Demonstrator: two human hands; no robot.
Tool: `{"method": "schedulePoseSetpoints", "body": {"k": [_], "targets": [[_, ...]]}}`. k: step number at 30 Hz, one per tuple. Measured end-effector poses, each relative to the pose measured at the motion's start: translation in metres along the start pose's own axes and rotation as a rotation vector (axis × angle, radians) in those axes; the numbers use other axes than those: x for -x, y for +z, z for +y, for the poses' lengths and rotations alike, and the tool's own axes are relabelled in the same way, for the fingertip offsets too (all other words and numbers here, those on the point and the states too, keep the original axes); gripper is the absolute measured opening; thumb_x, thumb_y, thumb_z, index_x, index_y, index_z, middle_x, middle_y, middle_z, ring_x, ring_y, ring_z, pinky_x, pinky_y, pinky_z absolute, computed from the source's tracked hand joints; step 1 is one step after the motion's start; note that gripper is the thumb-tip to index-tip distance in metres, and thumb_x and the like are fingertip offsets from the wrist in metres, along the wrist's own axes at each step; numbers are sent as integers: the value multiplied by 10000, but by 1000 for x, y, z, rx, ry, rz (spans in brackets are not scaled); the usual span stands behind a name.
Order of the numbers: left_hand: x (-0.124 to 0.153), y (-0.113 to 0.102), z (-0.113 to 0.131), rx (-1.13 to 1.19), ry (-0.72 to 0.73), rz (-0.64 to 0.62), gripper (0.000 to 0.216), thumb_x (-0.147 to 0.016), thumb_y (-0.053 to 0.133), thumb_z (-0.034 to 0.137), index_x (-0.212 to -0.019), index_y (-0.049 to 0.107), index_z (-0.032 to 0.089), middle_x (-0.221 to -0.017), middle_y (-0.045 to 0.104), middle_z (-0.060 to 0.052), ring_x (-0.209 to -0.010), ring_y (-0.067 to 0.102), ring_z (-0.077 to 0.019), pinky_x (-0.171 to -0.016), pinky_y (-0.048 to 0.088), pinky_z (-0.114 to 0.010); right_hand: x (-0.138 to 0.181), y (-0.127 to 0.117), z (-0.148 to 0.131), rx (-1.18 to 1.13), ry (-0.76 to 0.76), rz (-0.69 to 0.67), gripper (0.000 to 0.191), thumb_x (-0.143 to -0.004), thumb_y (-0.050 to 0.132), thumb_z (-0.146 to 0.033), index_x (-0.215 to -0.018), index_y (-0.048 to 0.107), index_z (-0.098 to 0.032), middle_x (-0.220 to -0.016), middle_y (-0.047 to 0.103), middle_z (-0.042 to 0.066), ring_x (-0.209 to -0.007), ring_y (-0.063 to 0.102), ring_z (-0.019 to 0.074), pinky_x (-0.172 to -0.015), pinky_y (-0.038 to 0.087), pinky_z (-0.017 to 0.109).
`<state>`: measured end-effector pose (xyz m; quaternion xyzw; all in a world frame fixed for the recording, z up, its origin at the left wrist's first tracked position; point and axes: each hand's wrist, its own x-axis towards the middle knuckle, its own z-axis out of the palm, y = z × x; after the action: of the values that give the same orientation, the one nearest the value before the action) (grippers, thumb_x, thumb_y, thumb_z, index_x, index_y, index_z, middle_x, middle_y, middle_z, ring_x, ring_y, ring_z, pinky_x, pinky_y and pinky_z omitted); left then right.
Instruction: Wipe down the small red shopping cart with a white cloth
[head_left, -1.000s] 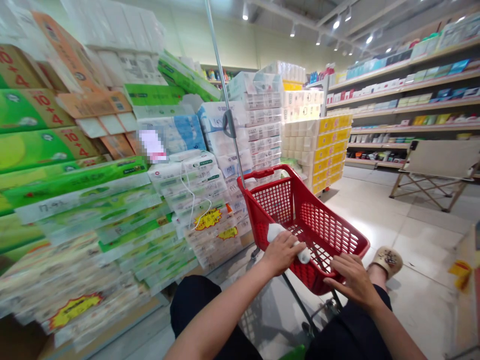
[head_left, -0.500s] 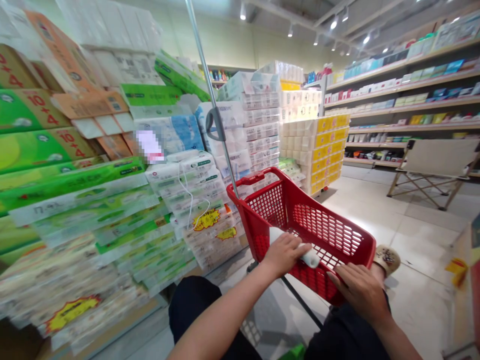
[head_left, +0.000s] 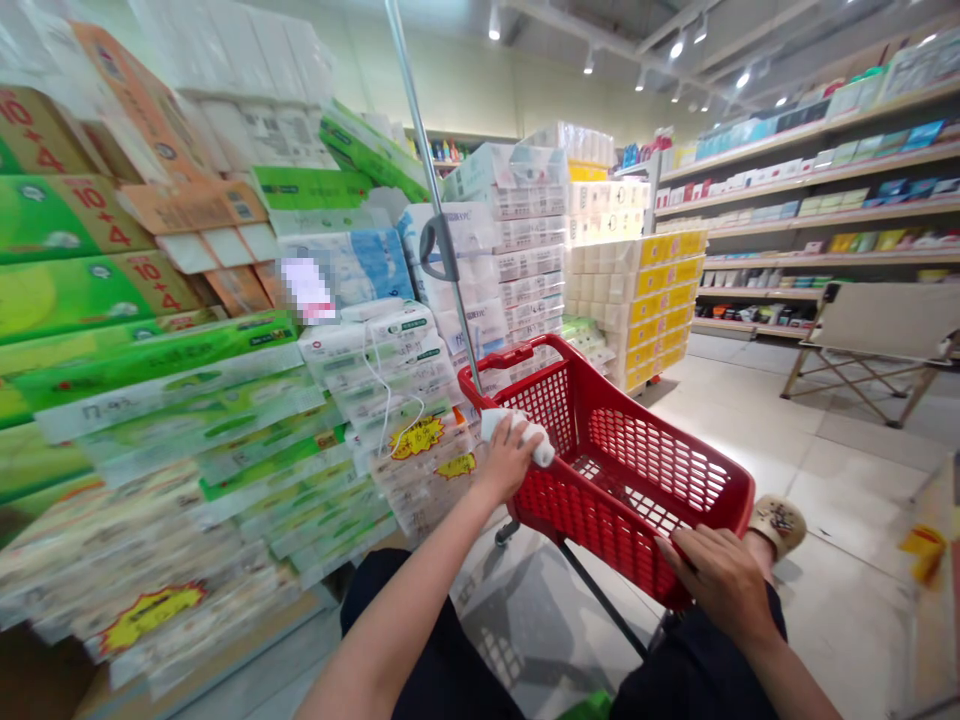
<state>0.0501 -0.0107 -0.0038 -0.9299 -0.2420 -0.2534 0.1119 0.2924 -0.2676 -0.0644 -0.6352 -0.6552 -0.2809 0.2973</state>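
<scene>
A red plastic shopping cart [head_left: 637, 430] with a perforated basket stands in front of my knees. My left hand [head_left: 514, 455] presses a crumpled white cloth [head_left: 541, 447] onto its left rim, near the far corner. The cloth's material is hard to make out; it could be tissue. My right hand [head_left: 724, 580] holds the rim at the cart's near right corner, fingers over the edge. A metal pole with a grey hook-like grip [head_left: 440, 250] rises behind the cart's far left corner.
Packs of tissue paper [head_left: 172, 370] are stacked high on the left. Yellow and white packs [head_left: 637, 310] stand behind the cart. A beige folding chair [head_left: 885, 320] and stocked shelves [head_left: 810, 210] are on the right. My shoe [head_left: 778, 522] is beside the cart.
My left hand has slid the white cloth along the cart's left rim, away from me and to the left. My right hand has stayed at the near corner.
</scene>
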Motion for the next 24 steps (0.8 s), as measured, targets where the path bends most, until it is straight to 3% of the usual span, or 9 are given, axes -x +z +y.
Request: {"method": "schedulePoseSetpoints", "body": {"k": [3, 6, 8, 12, 15, 18, 24], "targets": [[12, 15, 45, 81, 124, 4, 487, -919, 506, 212, -1397, 459, 286, -1442, 420, -58, -1459, 171, -304, -1182, 231, -553, -3, 0, -4, 4, -9, 14, 323, -943, 534, -330, -643, 535, -210, -591, 546, -6, -586, 483, 143, -655, 318, 313], [14, 16, 50, 106, 246, -45, 516, -941, 501, 272, -1445, 399, 316, -1444, 442, -32, -1448, 225, -258, -1198, 233, -500, -2, 1, -7, 5, -3, 10, 318, -950, 519, -326, -655, 535, -210, -607, 557, -2, -593, 483, 147, -662, 317, 318], [8, 11, 27, 79, 282, -76, 512, -953, 467, 232, -1447, 393, 344, -1452, 459, -2, -1432, 279, -218, -1203, 243, -451, -1, 3, -7, 5, -2, -4, 304, -947, 525, -321, -665, 534, -210, -615, 558, -1, -602, 483, 150, -663, 317, 320], [-8, -7, -41, -46, -5, -52, 560, -920, 393, 84, -1413, 446, 344, -1540, 372, 2, -1455, 258, -224, -1189, 255, -480, 3, 8, -8, 7, 1, -27, 255, -936, 545, -306, -700, 552, -210, -636, 561, 2, -631, 489, 157, -680, 326, 324], [-12, -12, -60, -86, -115, -32, 561, -915, 364, 65, -1402, 452, 330, -1572, 310, 1, -1477, 194, -242, -1186, 245, -509, 3, 11, -10, 16, 0, 0, 228, -934, 544, -291, -722, 571, -212, -644, 571, 6, -640, 492, 162, -683, 329, 328], [-5, -4, -33, -45, -113, -18, 525, -924, 374, 84, -1400, 445, 295, -1553, 337, -20, -1484, 163, -249, -1190, 233, -525, 2, 13, -15, 31, 11, 13, 220, -938, 533, -279, -733, 576, -213, -656, 583, 14, -651, 496, 167, -694, 332, 334], [31, 20, 89, 182, 128, -27, 508, -940, 454, 187, -1440, 401, 263, -1508, 390, -31, -1491, 116, -259, -1216, 229, -493, -1, 13, -25, 74, 28, 13, 251, -941, 524, -267, -699, 557, -214, -634, 562, 14, -649, 480, 167, -701, 327, 336]]}}
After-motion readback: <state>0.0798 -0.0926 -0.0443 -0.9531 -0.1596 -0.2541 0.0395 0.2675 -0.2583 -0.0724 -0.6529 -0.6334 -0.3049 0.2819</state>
